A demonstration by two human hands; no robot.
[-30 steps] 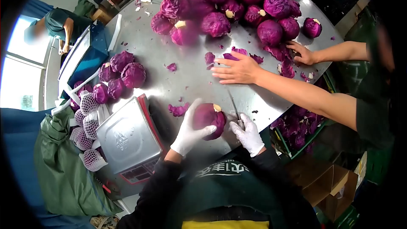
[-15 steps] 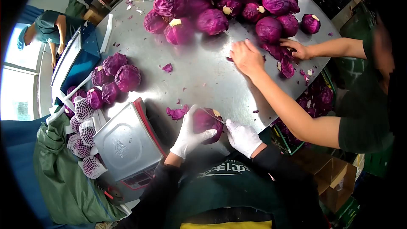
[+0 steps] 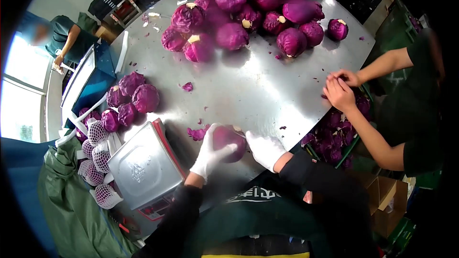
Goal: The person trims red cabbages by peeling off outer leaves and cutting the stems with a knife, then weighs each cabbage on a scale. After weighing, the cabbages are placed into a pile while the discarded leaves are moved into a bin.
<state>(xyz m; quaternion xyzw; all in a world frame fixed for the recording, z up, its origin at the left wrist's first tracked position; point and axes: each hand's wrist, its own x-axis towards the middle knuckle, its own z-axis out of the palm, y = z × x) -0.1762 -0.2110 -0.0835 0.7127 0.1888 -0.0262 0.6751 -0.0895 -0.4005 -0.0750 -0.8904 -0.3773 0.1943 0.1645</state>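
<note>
My left hand point(image 3: 213, 153), in a white glove, grips a red cabbage point(image 3: 229, 144) from its left side, just above the metal table. At the cabbage's right, my gloved right hand point(image 3: 266, 150) is closed around a knife point(image 3: 240, 134); only a thin bit of blade shows, close to the pale stem end, and the handle is hidden in the fist. Loose purple leaves point(image 3: 197, 134) lie on the table by my left hand. A scale point(image 3: 146, 160) with a metal pan stands to the left of my hands.
A big heap of red cabbages point(image 3: 232, 36) covers the table's point(image 3: 267, 95) far side. Several more point(image 3: 145, 98) sit behind the scale, near net-wrapped ones point(image 3: 101, 156). A co-worker's hands point(image 3: 342, 91) are over a crate of leaves point(image 3: 334, 134) at right. Another person stands far left.
My right hand has shifted slightly left and up with the knife, still at the cabbage. The co-worker's hands have swept loose leaves from the table toward the crate at right.
</note>
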